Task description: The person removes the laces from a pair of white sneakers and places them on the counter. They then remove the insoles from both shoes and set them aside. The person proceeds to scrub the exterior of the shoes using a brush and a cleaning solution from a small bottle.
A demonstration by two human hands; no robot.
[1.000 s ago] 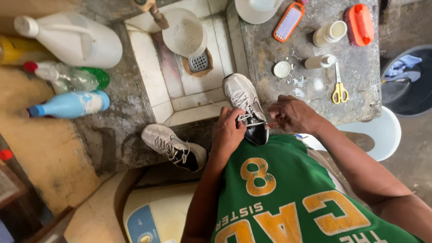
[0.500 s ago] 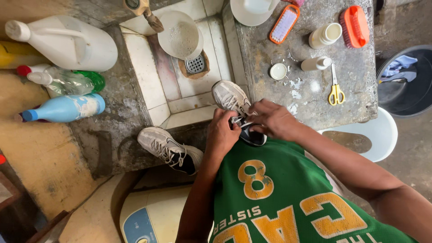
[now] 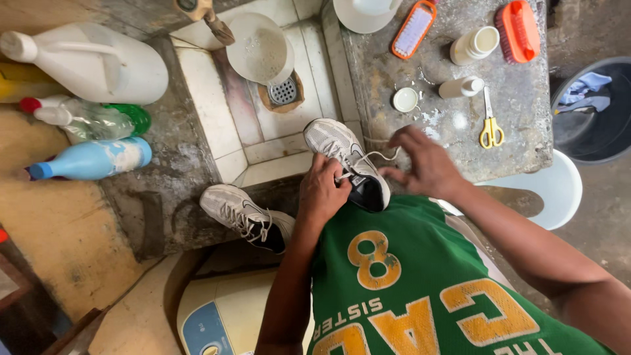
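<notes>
Gripping the white sneaker at its laces, my left hand had its fingers curled tight around the tongue, while my right hand pinched the loose white shoelace between thumb and forefinger and drew it out to the side. That shoe sat at the edge of the tiled sink basin, toe pointing away from me, just above my green jersey. A second sneaker, its twin, lay on the concrete ledge to my left, laces slack, so two shoes in all. On the grey counter past my right hand were two orange scrub brushes, two small white bottles, one round white cap and one pair of yellow-handled scissors. To the far left lay one big white jug, one clear bottle with a red cap, one green bottle and one pale blue bottle on its side.
</notes>
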